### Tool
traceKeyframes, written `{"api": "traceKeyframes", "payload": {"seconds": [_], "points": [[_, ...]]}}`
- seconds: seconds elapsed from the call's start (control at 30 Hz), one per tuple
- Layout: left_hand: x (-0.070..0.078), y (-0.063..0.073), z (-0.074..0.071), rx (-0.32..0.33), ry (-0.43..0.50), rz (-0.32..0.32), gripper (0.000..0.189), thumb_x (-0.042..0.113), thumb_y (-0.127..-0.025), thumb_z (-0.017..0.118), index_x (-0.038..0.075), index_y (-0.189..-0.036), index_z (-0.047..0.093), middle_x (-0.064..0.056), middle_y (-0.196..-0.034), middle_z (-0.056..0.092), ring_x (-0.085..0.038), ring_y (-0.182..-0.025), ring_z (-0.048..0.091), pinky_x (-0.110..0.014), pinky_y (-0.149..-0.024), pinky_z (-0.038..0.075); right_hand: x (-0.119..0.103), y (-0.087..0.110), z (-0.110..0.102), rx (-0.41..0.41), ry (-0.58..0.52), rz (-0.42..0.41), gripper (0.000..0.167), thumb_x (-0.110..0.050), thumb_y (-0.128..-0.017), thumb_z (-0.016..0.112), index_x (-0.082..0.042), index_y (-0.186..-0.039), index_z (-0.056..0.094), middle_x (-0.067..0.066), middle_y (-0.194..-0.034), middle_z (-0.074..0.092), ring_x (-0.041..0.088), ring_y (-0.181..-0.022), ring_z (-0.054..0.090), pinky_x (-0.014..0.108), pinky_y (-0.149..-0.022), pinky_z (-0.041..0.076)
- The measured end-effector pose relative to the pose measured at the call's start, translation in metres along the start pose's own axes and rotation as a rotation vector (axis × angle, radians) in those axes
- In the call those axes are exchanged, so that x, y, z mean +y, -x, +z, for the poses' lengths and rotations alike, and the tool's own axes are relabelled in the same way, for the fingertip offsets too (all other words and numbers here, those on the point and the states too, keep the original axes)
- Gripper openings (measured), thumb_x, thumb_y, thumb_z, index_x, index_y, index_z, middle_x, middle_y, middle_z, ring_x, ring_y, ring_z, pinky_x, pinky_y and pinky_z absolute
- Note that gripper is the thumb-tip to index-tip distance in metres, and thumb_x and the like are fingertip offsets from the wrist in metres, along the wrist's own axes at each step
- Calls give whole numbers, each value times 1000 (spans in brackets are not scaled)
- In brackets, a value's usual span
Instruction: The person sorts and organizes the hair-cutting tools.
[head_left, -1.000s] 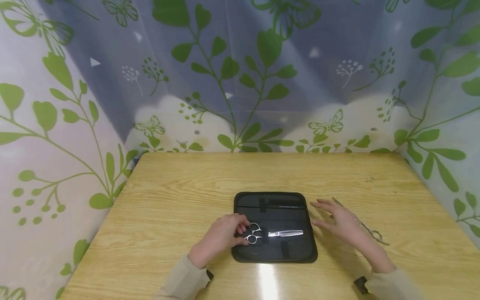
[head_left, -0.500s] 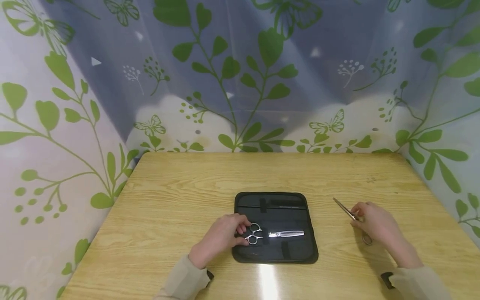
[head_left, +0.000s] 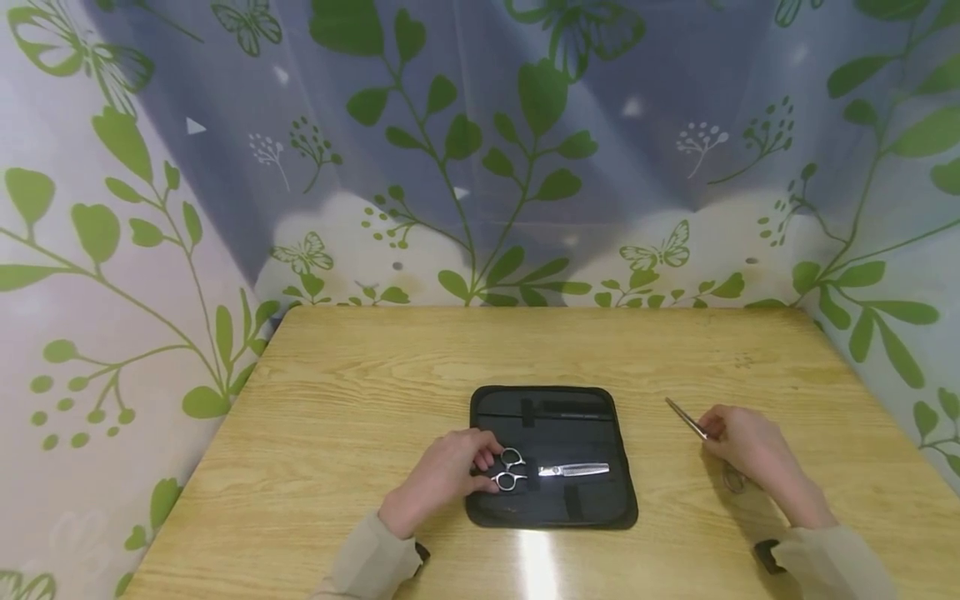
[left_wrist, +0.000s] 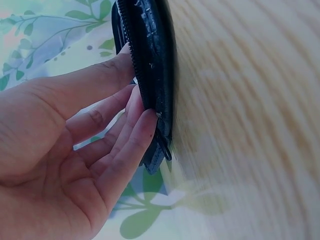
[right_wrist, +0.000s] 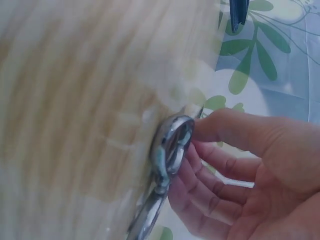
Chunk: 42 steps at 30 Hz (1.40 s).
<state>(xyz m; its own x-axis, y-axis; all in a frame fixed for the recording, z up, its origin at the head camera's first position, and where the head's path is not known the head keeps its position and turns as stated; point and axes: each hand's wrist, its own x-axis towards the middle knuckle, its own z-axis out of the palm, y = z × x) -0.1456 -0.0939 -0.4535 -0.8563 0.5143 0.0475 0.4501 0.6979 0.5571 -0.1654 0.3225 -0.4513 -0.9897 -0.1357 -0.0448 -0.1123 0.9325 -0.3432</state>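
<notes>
In the head view, thinning scissors with a toothed blade lie in the black zip case, a strap crossing them. My left hand pinches their finger rings between thumb and index finger; in the left wrist view its other fingertips touch the case's zipped edge. To the right of the case, a second pair of scissors points up and left. My right hand holds it, thumb and fingers at its middle. In the right wrist view, the ring handles show beside my fingers.
A dark comb sits in the upper part of the case. The wooden table reaches back to a leaf-patterned curtain, which also hangs at both sides.
My right hand has moved from near the case's right edge, over to the right, and taken hold of the scissors on the table. The left hand has stayed at the finger rings.
</notes>
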Motion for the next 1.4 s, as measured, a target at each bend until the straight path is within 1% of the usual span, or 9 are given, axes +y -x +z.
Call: {"api": "traceKeyframes", "payload": {"seconds": [0.17,0.33,0.53,0.9,1.0,1.13,1.2,1.27,1.4], "points": [[0,0,1,-1,12,-2,37,11,-72,91,4,-103,72,1,-85,67,-8,-75,61,-23,-70,52,0,0,1,-10,-20,29,22,-6,-82,76,5,-99,67,17,-90,72,33,-80,67,48,-67,54],[0,0,1,-5,8,-5,36,12,-72,91,4,-102,72,1,-84,68,-7,-74,62,-22,-70,52,-1,3,1,27,-40,31,22,-7,-82,75,4,-98,66,14,-89,72,31,-79,67,46,-65,52],[0,0,2,-9,16,-15,36,11,-72,91,4,-101,72,1,-83,68,-7,-74,62,-22,-70,53,-3,3,-1,88,-60,15,20,-6,-83,73,3,-98,64,17,-90,73,37,-83,69,50,-67,52],[-1,-1,2,1,24,-8,34,12,-74,90,3,-101,72,1,-82,68,-7,-73,62,-21,-69,52,-24,3,-6,74,-59,3,18,-8,-87,74,4,-99,67,17,-91,74,30,-76,69,44,-64,52],[1,-1,1,40,-2,-10,28,17,-80,87,4,-100,74,-1,-83,69,-10,-74,64,-23,-69,53,-39,3,-7,99,-46,-32,17,-8,-87,75,2,-98,67,14,-89,74,22,-69,66,38,-58,49],[6,-2,-2,152,-33,-30,21,25,-89,79,8,-100,75,-2,-89,70,-15,-80,67,-29,-71,55,-64,4,-9,149,-36,-105,14,-7,-84,74,-2,-96,69,8,-85,73,13,-65,58,32,-54,43],[9,-3,-2,208,-6,-32,18,26,-94,74,10,-100,76,-2,-91,70,-15,-82,68,-29,-73,56,-77,5,-8,180,-38,-155,14,-5,-82,74,-4,-96,69,4,-84,73,11,-65,56,29,-54,41],[11,-5,-2,229,89,-25,17,25,-98,69,10,-102,76,-3,-93,72,-16,-82,69,-27,-72,56,-92,7,-7,210,-48,-212,16,-3,-80,75,-6,-95,70,1,-83,73,10,-64,55,27,-54,40],[16,-10,1,163,482,-11,28,22,-106,56,-1,-109,72,-14,-97,74,-24,-85,73,-26,-73,60,-118,10,0,263,-80,-343,21,0,-78,77,-10,-95,72,-5,-79,70,6,-64,54,23,-52,41]]}}
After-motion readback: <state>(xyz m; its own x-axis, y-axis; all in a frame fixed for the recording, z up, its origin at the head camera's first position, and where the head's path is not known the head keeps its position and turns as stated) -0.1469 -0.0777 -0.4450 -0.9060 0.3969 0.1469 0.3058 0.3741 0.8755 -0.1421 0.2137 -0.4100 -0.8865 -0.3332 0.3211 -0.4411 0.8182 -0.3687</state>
